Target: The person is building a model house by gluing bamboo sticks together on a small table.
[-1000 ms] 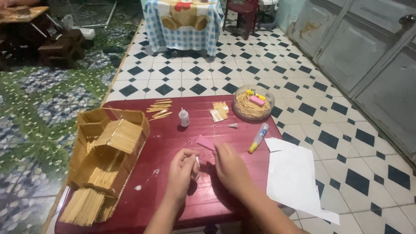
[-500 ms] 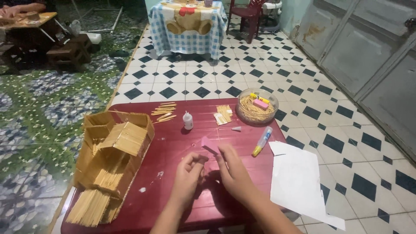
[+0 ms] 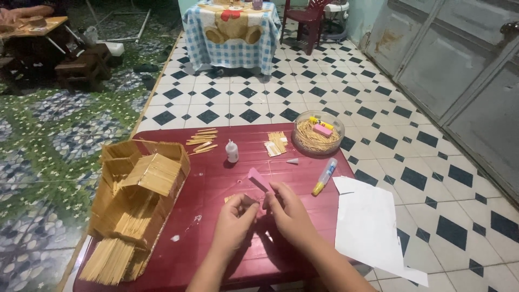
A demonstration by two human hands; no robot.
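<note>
My left hand (image 3: 233, 221) and my right hand (image 3: 287, 212) meet over the middle of a low dark red table (image 3: 216, 178). Both pinch a small piece made of thin wooden sticks (image 3: 246, 199) between their fingertips. A pink wedge-shaped piece (image 3: 257, 178) lies on the table just beyond my fingers. To the left stands a model house of sticks and cardboard (image 3: 138, 200).
A small white glue bottle (image 3: 232, 151), loose sticks (image 3: 201, 140), a bundle of short sticks (image 3: 277, 143), a clear bowl of sticks (image 3: 318, 133) and a glue pen (image 3: 324, 177) sit at the table's far side. White paper (image 3: 367, 221) overhangs the right edge. A checked-cloth table (image 3: 232, 27) stands beyond.
The camera has tilted so the table sits lower in view. My hands stay together over the table's middle, still working the small stick piece.
</note>
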